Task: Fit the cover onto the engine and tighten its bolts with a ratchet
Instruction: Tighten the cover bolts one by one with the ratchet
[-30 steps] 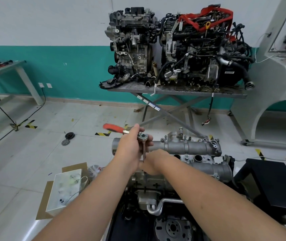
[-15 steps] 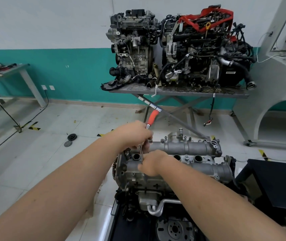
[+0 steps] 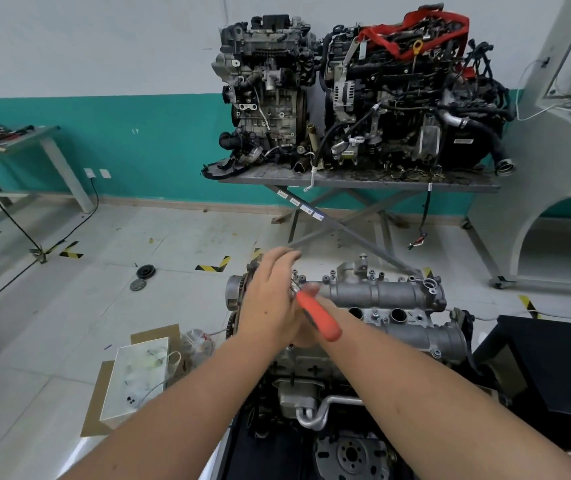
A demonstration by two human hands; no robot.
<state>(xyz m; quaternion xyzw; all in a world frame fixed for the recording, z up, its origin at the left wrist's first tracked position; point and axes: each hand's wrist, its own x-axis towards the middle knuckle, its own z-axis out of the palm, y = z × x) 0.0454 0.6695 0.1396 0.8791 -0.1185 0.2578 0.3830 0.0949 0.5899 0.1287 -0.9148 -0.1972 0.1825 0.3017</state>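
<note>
The grey cover (image 3: 386, 293) sits on top of the engine (image 3: 299, 377) in front of me, with bolts standing along its edges. The ratchet (image 3: 318, 320) is at the cover's left end, its red handle pointing down and to the right. My left hand (image 3: 270, 299) lies over the ratchet's head and pinches it between thumb and fingers. My right hand (image 3: 303, 341) is curled just below, mostly hidden under the left hand and the handle, where the ratchet's extension stood a moment ago. The bolt under the tool is hidden.
A cardboard box with a clear plastic tray (image 3: 135, 375) lies on the floor to the left. Two other engines (image 3: 363, 98) stand on a metal stand behind. A black bench (image 3: 540, 362) is at the right, and a pulley (image 3: 145, 271) lies on the floor.
The ratchet handle has swung round from pointing left, through pointing away, to pointing down right toward me. My left hand turned with it; my right hand stayed at the extension.
</note>
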